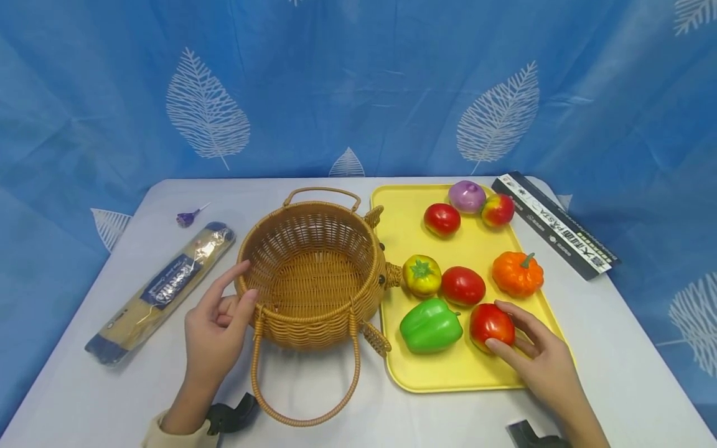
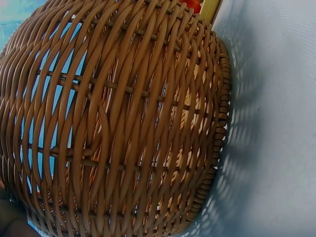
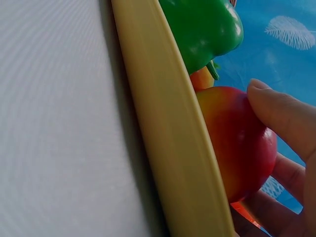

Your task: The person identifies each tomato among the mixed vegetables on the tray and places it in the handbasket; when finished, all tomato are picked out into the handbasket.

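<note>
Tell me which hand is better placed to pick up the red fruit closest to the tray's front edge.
Probably the right hand: its thumb and fingers are around that red fruit on the yellow tray. The left hand is over by the basket.

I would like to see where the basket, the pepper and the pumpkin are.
Basket (image 1: 316,283), head view, on its woven floor.
Pepper (image 1: 429,327), head view, green side.
Pumpkin (image 1: 512,278), head view, ribbed side.

Rough woven-wicker basket (image 1: 313,333); glossy, smooth held fruit (image 1: 492,325); smooth plastic-looking tray (image 1: 470,242)
</note>
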Motion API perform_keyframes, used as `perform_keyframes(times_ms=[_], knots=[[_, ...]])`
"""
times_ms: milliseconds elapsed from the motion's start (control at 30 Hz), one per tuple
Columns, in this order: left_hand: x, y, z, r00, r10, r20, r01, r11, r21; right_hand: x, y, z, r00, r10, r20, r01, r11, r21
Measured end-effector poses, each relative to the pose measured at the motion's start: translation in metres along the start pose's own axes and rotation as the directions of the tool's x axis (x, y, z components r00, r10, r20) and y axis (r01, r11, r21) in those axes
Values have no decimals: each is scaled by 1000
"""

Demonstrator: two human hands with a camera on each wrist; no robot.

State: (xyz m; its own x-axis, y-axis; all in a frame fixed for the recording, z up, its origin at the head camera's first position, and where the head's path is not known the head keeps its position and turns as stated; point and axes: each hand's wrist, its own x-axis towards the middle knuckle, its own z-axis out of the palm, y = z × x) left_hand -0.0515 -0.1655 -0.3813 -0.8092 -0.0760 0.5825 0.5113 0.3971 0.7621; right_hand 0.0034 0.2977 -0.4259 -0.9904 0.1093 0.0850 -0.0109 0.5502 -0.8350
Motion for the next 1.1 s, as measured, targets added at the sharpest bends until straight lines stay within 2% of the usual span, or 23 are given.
perform_keyframes(times_ms=[133, 333, 533, 900, 1100], knots=[[1, 3, 0, 1000, 14, -2, -14, 1000, -4, 1, -2, 0, 1000, 14, -10, -14, 1000, -6], [-1, -6, 1, 1000, 16, -6, -16, 1000, -15, 1, -7, -2, 1000, 20, -24, -20, 1000, 2], [2, -2, 3, 999, 39, -16, -40, 998, -41, 3, -12, -3, 1000, 15, -12, -15, 1000, 5], [-1, -4, 2, 999, 43, -4, -43, 999, -7, 8, -31, -10, 999, -34, -8, 34, 999, -41], [1, -1, 2, 999, 50, -12, -50, 999, -22, 16, -47, -8, 993, -117, 6, 117, 993, 3]])
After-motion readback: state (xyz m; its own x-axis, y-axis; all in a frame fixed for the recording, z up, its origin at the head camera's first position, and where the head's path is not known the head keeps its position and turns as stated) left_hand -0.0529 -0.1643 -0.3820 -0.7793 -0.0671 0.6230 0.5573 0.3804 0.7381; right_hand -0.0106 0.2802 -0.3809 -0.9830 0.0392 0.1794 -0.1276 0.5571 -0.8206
